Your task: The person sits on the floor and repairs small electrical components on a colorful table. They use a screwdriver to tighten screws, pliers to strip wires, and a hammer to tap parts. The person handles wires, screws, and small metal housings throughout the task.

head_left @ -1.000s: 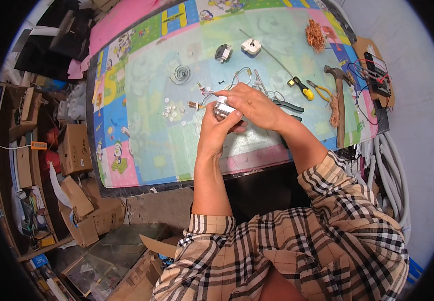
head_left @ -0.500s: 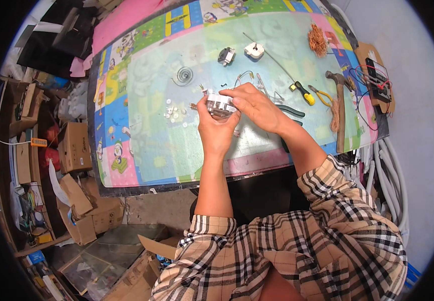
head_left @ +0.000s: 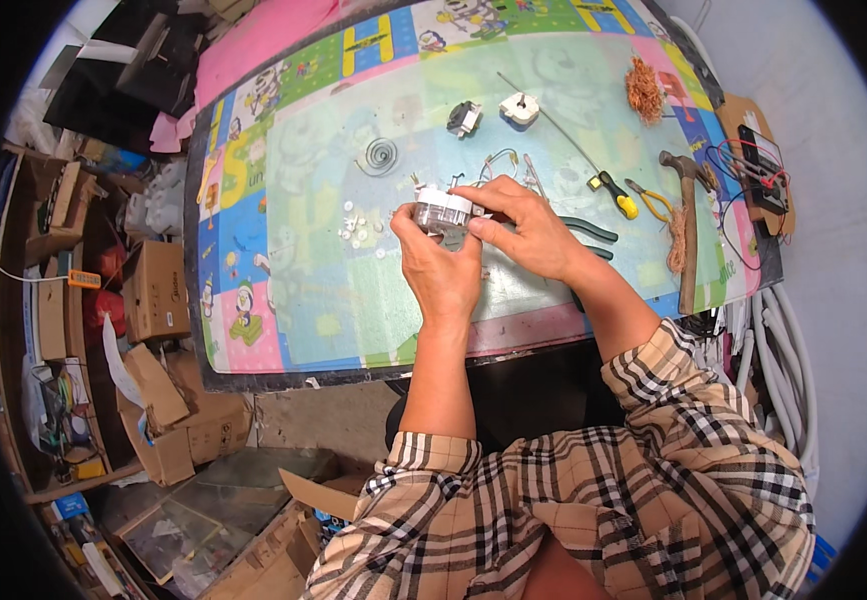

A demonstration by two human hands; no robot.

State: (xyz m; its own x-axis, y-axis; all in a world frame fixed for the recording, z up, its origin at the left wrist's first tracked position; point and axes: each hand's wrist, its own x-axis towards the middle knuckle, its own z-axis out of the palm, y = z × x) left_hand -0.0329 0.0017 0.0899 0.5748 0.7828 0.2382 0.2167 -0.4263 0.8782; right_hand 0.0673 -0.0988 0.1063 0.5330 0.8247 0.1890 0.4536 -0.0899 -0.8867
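Note:
Between my hands, above the table's middle, is a small round part with a white top and a see-through body (head_left: 442,211). My left hand (head_left: 439,272) is wrapped round it from the near left side. The fingers of my right hand (head_left: 525,226) are closed at its right edge, with the thumb and fingertips against it. Small white plastic pieces (head_left: 358,228) lie to the left of my left hand. A flat coiled spring (head_left: 381,157) rests beyond them. Dark-handled pliers (head_left: 589,231) are partly hidden behind my right forearm.
Farther back lie a black-and-white part (head_left: 464,119) and a white part (head_left: 519,111). At the right are a screwdriver (head_left: 615,196), yellow-handled pliers (head_left: 648,200), a hammer (head_left: 688,230), copper wire (head_left: 643,91) and a meter with leads (head_left: 761,170). Cardboard boxes (head_left: 156,290) stand left of the table.
The held part has turned, so its white top and clear side show more fully. My right fingers have shifted from over its top to its right edge. The view has shifted slightly.

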